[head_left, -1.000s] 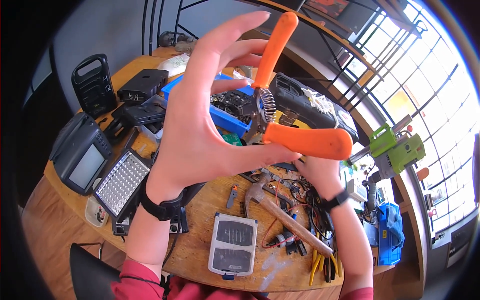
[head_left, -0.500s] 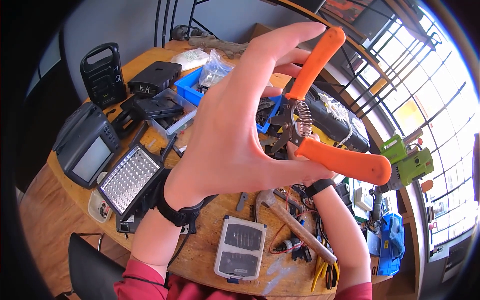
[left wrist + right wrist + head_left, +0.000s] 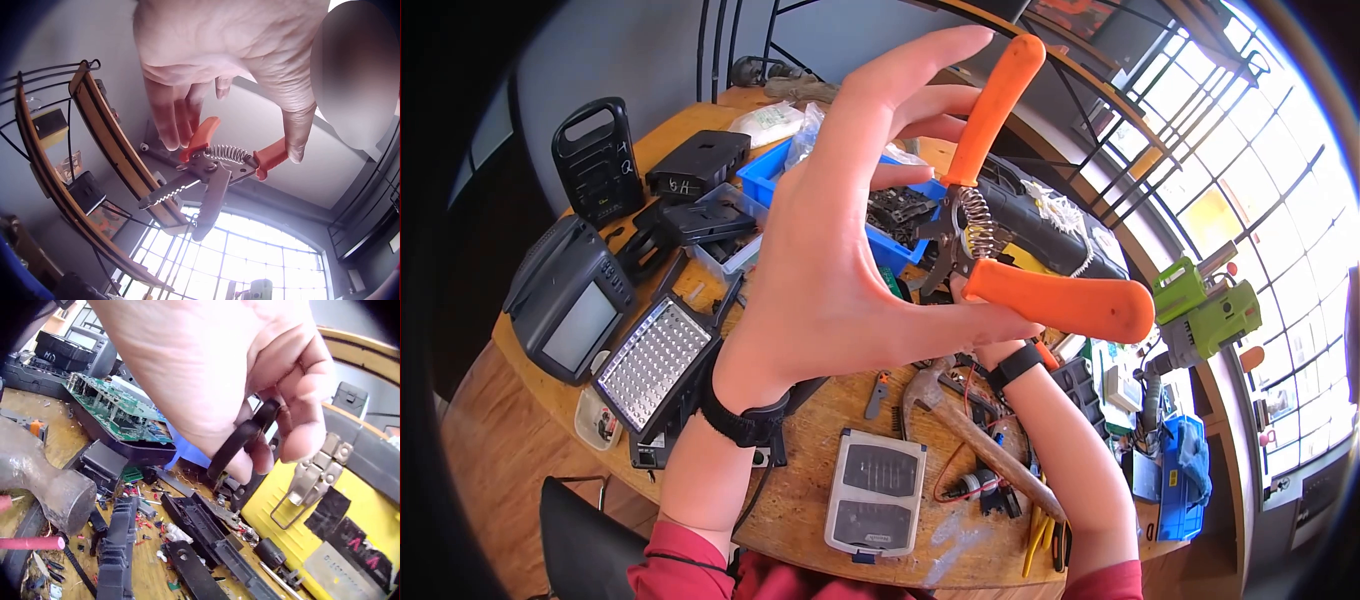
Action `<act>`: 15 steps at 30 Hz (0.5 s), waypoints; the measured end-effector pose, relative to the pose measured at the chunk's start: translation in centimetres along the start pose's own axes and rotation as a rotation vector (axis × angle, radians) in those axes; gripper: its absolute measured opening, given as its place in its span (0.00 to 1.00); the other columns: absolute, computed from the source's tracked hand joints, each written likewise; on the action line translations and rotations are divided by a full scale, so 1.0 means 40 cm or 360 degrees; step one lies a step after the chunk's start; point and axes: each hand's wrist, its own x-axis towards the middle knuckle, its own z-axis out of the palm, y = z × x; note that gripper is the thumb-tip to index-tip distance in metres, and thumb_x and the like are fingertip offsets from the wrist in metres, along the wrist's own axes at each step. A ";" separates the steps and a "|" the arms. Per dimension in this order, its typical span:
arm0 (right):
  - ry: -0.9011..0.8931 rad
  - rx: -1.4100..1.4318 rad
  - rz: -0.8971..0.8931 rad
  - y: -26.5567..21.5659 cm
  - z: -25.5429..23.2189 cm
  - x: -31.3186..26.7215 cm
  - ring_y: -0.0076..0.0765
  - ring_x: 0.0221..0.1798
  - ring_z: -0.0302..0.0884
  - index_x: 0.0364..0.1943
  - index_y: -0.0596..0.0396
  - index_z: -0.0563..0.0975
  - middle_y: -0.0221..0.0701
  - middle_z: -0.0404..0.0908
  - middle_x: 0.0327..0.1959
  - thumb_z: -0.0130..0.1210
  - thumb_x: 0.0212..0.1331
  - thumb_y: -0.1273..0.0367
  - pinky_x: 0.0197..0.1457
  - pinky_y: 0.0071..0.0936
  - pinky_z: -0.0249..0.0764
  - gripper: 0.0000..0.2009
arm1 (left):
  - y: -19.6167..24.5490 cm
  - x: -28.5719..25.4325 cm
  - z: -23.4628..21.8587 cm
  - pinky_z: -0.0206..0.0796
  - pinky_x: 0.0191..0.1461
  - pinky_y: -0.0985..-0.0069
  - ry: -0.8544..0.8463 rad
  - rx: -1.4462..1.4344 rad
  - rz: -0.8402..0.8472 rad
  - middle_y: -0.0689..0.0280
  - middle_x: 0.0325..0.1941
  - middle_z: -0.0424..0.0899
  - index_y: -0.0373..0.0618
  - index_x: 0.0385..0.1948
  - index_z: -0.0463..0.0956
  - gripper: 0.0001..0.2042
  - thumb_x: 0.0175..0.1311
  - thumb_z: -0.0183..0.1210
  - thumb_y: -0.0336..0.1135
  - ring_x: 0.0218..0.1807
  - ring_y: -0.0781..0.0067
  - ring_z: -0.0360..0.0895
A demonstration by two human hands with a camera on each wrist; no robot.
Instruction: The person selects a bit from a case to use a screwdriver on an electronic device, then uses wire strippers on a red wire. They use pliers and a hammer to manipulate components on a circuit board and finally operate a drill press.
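Observation:
Raised in the head view, my left hand (image 3: 830, 260) holds orange-handled pliers (image 3: 1060, 300) between thumb and fingers, the two handles spread wide. In the left wrist view the hand (image 3: 231, 44) is above the pliers (image 3: 215, 194), whose metal jaws stand apart and a coil spring shows between the handles. My right hand (image 3: 998, 352) is low behind the pliers and partly hidden. The right wrist view shows this hand (image 3: 212, 375) with curled fingers gripping a black looped handle (image 3: 234, 447); the rest of that item is unclear.
A hammer (image 3: 990, 450), a clear-lidded case (image 3: 876, 495), an LED panel (image 3: 655, 365) and a monitor-like device (image 3: 575, 300) lie about the table. Blue bins (image 3: 760, 180) stand behind. A yellow and black case (image 3: 269, 506) and a circuit board (image 3: 119, 412) flank the right hand.
In the head view, the left hand and pliers shifted right, then partly back left. The right hand has moved left, behind the lower orange handle. The pliers' handles remain spread.

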 end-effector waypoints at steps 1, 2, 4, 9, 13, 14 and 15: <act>0.0023 0.0166 0.0091 0.000 -0.004 -0.006 0.29 0.32 0.79 0.32 0.40 0.85 0.25 0.78 0.28 0.61 0.60 0.52 0.29 0.28 0.66 0.11 | 0.000 0.000 -0.001 0.75 0.61 0.62 -0.0004 -0.0005 -0.0013 0.62 0.65 0.80 0.54 0.75 0.62 0.57 0.34 0.85 0.45 0.63 0.64 0.80; 0.0023 0.0165 0.0092 0.017 0.072 0.000 0.29 0.32 0.79 0.32 0.40 0.85 0.25 0.78 0.28 0.61 0.60 0.52 0.29 0.28 0.66 0.11 | 0.000 0.000 -0.001 0.75 0.62 0.62 -0.0007 -0.0010 -0.0025 0.62 0.65 0.80 0.54 0.75 0.62 0.57 0.34 0.85 0.45 0.63 0.64 0.80; 0.0698 0.1492 -0.0058 0.065 0.283 0.018 0.29 0.33 0.80 0.34 0.40 0.86 0.25 0.79 0.28 0.60 0.61 0.54 0.29 0.29 0.66 0.10 | 0.000 0.000 -0.002 0.74 0.62 0.62 -0.0015 -0.0020 -0.0051 0.62 0.65 0.80 0.54 0.75 0.62 0.57 0.34 0.85 0.45 0.63 0.64 0.80; 0.0181 0.0092 -0.0044 -0.006 0.095 0.017 0.30 0.35 0.81 0.35 0.39 0.86 0.25 0.79 0.29 0.60 0.62 0.55 0.29 0.29 0.67 0.10 | 0.000 0.001 -0.005 0.74 0.62 0.62 -0.0039 -0.0046 -0.0113 0.62 0.65 0.80 0.54 0.75 0.62 0.57 0.34 0.85 0.45 0.63 0.64 0.80; -0.0157 -0.0455 0.0174 -0.026 0.066 0.019 0.31 0.37 0.81 0.36 0.41 0.85 0.26 0.81 0.31 0.59 0.63 0.54 0.29 0.30 0.70 0.11 | 0.001 0.001 -0.009 0.74 0.62 0.62 -0.0053 -0.0062 -0.0156 0.62 0.65 0.80 0.54 0.75 0.62 0.57 0.34 0.85 0.45 0.64 0.64 0.80; -0.0156 -0.0457 0.0175 -0.024 0.071 0.015 0.31 0.37 0.81 0.36 0.41 0.85 0.26 0.81 0.31 0.59 0.63 0.54 0.29 0.30 0.70 0.11 | 0.002 0.001 -0.010 0.74 0.62 0.62 -0.0056 -0.0066 -0.0168 0.62 0.65 0.80 0.54 0.75 0.62 0.57 0.34 0.85 0.45 0.64 0.65 0.80; -0.0086 -0.0546 0.0170 -0.023 0.076 0.009 0.31 0.38 0.81 0.36 0.42 0.84 0.26 0.80 0.31 0.59 0.63 0.54 0.30 0.31 0.70 0.11 | 0.002 0.001 -0.011 0.74 0.62 0.62 -0.0059 -0.0070 -0.0181 0.62 0.65 0.80 0.54 0.75 0.62 0.57 0.34 0.85 0.45 0.64 0.65 0.80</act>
